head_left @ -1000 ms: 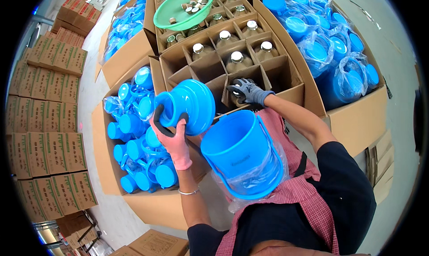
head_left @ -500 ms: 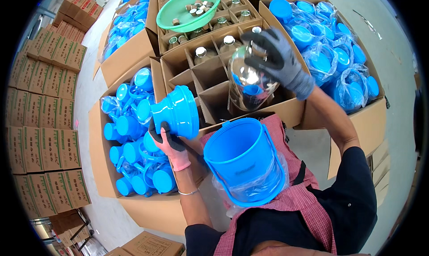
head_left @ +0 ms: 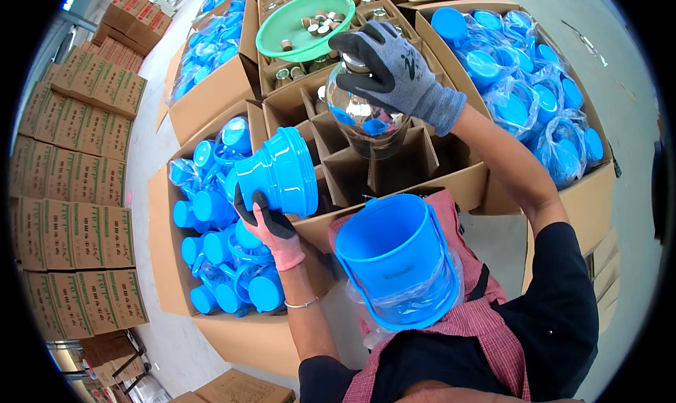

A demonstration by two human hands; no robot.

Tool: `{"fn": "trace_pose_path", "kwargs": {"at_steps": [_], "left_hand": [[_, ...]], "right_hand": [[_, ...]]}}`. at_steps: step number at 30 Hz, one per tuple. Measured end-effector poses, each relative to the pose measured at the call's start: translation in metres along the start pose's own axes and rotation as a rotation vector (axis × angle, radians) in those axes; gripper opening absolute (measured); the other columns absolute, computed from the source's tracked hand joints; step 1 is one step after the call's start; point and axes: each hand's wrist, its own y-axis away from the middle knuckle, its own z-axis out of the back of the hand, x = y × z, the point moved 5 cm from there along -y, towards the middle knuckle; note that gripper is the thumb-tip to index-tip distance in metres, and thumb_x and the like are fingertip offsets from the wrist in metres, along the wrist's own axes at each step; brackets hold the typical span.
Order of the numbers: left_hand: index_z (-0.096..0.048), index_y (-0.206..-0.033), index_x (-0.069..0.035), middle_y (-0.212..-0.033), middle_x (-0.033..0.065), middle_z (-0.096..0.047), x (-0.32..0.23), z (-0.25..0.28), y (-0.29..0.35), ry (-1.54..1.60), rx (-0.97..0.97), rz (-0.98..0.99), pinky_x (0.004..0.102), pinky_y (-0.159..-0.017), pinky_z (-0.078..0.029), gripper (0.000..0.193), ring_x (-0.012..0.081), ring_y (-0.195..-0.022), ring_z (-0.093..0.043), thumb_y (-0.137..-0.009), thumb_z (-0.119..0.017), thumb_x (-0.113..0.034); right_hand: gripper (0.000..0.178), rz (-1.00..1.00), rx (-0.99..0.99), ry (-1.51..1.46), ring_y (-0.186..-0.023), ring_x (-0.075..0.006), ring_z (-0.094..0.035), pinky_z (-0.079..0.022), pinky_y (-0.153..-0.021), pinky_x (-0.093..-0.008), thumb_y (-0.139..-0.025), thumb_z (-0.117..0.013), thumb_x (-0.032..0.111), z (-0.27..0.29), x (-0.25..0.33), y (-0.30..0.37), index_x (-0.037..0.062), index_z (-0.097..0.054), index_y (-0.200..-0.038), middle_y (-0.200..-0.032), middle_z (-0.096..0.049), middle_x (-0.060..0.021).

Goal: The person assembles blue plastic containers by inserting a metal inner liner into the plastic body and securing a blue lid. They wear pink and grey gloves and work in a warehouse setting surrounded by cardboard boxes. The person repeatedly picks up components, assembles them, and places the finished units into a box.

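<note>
Closed round the neck of a silvery glass flask liner (head_left: pixel 370 121) is my right hand (head_left: pixel 394 68), in a grey-and-black glove. The liner hangs upright over the divided carton (head_left: pixel 422 160). My left hand (head_left: pixel 271 227), in a pink-and-black glove, grips a blue stepped plastic collar (head_left: pixel 278 171) tilted sideways, its wide end toward the right. Between my arms an open-topped blue plastic flask body (head_left: pixel 401 262) with a handle rests against my lap, clear plastic film bunched round its lower part.
A green basin (head_left: pixel 299 40) with several small capped pieces sits on liners in the far carton. Cartons of blue plastic parts (head_left: pixel 225 248) stand at left, and bagged blue parts (head_left: pixel 507 86) at right. Stacked brown boxes (head_left: pixel 77 192) line the far left.
My right hand has moved the liner left and slightly upward over the divided carton. The collar stays in my left hand. The whole view has shifted a little.
</note>
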Motion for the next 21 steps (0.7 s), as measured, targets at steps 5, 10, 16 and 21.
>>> {"fn": "trace_pose_path", "kwargs": {"at_steps": [5,10,16,21], "left_hand": [[-0.049,-0.132,-0.008,-0.131,0.009,-0.053,0.003,-0.027,-0.028,0.089,0.071,-0.047,0.04,-0.103,-0.041,0.04,0.0209,-0.121,-0.049,-0.102,-0.044,-0.035],[-0.045,-0.135,-0.008,-0.136,0.0083,-0.048,-0.008,-0.078,-0.053,0.094,0.098,-0.33,0.0421,-0.108,-0.036,0.039,0.0231,-0.127,-0.045,-0.103,-0.041,-0.03],[-0.042,-0.136,-0.001,-0.135,0.0102,-0.045,-0.065,-0.144,-0.056,0.201,0.303,-0.305,0.0378,-0.108,-0.033,0.066,0.0227,-0.123,-0.044,-0.077,-0.069,-0.014],[-0.04,-0.138,-0.005,-0.133,0.0125,-0.044,-0.066,-0.16,-0.049,0.05,0.435,-0.368,0.0408,-0.107,-0.034,0.089,0.0268,-0.125,-0.044,-0.062,-0.084,-0.018]], "right_hand": [[0.084,-0.214,-0.051,-0.296,-0.11,-0.0368,-0.056,-0.047,-0.094,-0.0452,-0.075,-0.078,0.042,-0.016,0.001,0.001,0.0083,-0.038,-0.141,-0.125,-0.054,-0.0201],[0.074,-0.332,-0.083,-0.556,-0.107,-0.0292,-0.062,-0.05,-0.091,-0.0366,-0.084,-0.072,0.027,-0.022,-0.005,0.016,0.0078,-0.034,-0.145,-0.127,-0.055,-0.0188],[0.046,-0.473,-0.352,-0.529,-0.101,-0.0235,-0.062,-0.05,-0.089,-0.0341,-0.095,-0.055,0.03,-0.031,-0.021,0.033,0.0015,-0.05,-0.13,-0.117,-0.061,-0.0166],[0.052,-0.796,-0.382,-0.965,-0.102,-0.0186,-0.062,-0.049,-0.091,-0.0335,-0.1,-0.043,0.044,-0.04,-0.046,0.058,-0.0002,-0.057,-0.122,-0.111,-0.065,-0.0122]]}}
